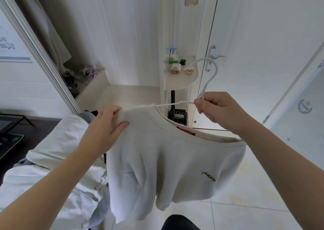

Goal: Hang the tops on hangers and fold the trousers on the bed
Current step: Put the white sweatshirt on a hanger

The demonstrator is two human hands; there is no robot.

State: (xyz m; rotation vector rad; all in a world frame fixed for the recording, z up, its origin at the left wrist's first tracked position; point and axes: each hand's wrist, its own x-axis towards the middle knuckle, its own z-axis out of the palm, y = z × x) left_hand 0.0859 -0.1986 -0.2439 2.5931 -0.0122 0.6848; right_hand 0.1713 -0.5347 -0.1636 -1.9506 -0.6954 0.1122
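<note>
A pale grey sweatshirt (163, 159) hangs on a thin white hanger (208, 78) in front of the white door (263, 36) — red label inside the collar, small dark script logo on the chest. The hanger's hook rises toward the door's handle; the sweatshirt's body droops in loose folds below.

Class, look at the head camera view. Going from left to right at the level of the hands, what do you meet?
Pile of white clothes → left hand gripping the sweatshirt's shoulder → red neck label → right hand pinching the white hanger.
</note>
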